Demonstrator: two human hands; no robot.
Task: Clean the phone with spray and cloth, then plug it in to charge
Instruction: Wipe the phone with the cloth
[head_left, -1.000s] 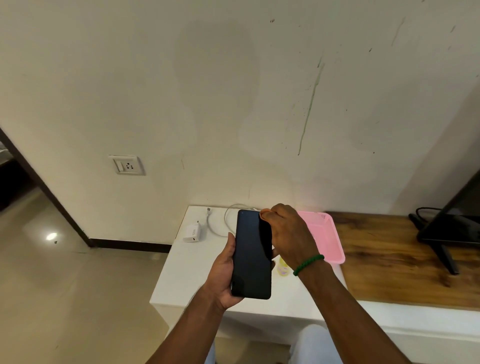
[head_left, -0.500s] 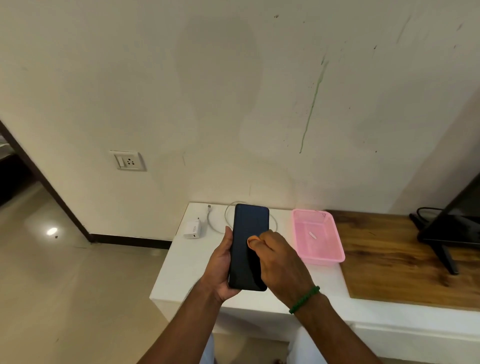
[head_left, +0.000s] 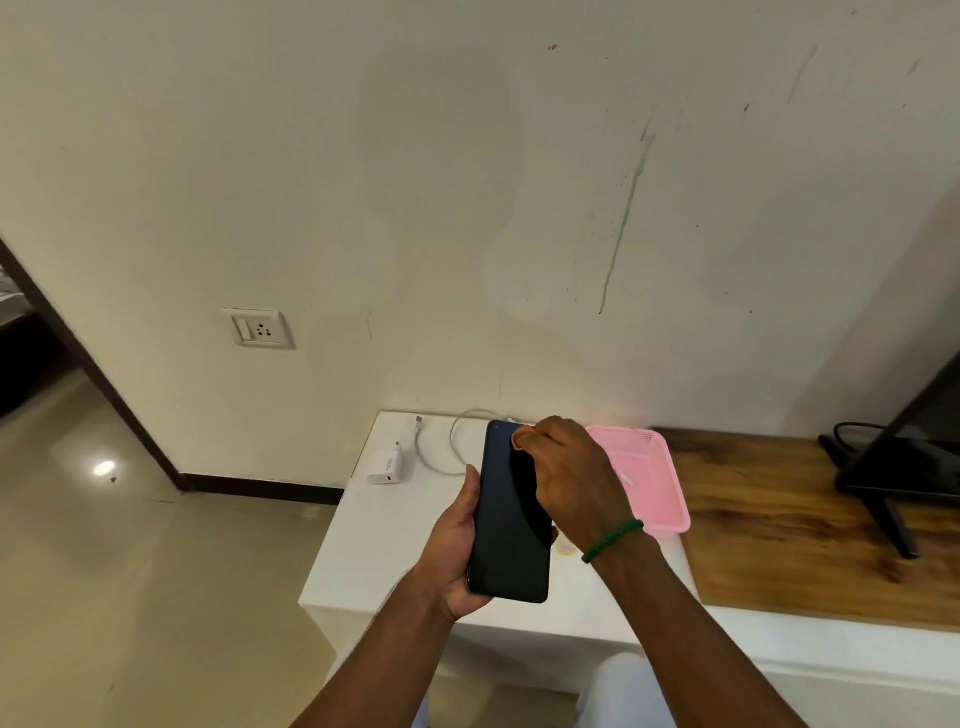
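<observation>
A black phone (head_left: 506, 530) stands upright over the white table (head_left: 374, 545), gripped from the left side and back by my left hand (head_left: 452, 551). My right hand (head_left: 576, 478) is curled over the phone's top right part, pinching a small orange cloth (head_left: 521, 436) against the screen near its top edge. A white charger adapter (head_left: 387, 464) and its white cable (head_left: 441, 441) lie on the table behind the phone. A small yellowish bottle (head_left: 564, 546) peeks out under my right wrist, mostly hidden.
A wall socket with a switch (head_left: 258, 328) sits on the wall to the left, above the floor. A pink tray (head_left: 660, 499) rests on the table's right side. A wooden top (head_left: 779, 530) carries a dark screen on a stand (head_left: 904, 462).
My right hand, at the phone's top a second ago, slid the cloth down to mid-screen and is now back at the top edge. My left hand kept hold of the phone.
</observation>
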